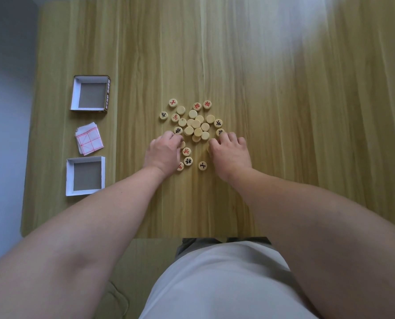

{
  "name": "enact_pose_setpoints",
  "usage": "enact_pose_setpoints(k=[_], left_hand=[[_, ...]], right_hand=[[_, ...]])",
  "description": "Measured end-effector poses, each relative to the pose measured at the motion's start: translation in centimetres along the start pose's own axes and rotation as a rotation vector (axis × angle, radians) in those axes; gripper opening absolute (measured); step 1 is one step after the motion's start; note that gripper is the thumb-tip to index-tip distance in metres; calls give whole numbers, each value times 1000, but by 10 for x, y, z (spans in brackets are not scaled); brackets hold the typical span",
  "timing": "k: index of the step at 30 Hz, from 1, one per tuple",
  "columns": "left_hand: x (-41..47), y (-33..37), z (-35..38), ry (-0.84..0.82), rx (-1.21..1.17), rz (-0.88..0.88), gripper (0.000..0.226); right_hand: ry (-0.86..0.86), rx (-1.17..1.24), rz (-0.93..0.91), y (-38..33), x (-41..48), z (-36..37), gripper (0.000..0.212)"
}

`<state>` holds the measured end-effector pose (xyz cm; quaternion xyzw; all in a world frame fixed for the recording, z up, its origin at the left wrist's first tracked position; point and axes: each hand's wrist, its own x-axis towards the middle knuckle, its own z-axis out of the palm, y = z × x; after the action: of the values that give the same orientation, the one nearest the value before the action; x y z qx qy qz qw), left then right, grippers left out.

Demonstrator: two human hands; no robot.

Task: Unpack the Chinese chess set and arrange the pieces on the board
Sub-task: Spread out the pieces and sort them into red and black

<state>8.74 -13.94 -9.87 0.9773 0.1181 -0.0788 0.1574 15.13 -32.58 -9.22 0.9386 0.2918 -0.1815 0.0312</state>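
A loose heap of round wooden chess pieces lies in the middle of the wooden table, some face up with red or black characters, several face down. My left hand rests at the heap's near left edge, fingers curled onto pieces. My right hand rests at the near right edge, fingertips touching pieces. Whether either hand holds a piece is hidden. The folded paper board with red lines lies at the left.
Two open white box halves stand at the left: one behind the folded board, one in front of it. The table's near edge runs just before my body.
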Motion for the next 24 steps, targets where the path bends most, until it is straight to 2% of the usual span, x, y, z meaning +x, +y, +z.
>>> enact_pose_setpoints(k=[10,14,20,24], left_hand=[[5,0,0,-74,14,-45,20],[7,-2,2,-79,-30,-102,21],[11,-2,1,-64,-64,-166,26],[15,-2,0,-54,-84,-181,24]], right_hand=[[-12,5,-83,-4,2,-1,26],[15,60,-28,0,3,2,20],[-11,54,28,4,6,-1,37],[7,64,78,6,8,1,34]])
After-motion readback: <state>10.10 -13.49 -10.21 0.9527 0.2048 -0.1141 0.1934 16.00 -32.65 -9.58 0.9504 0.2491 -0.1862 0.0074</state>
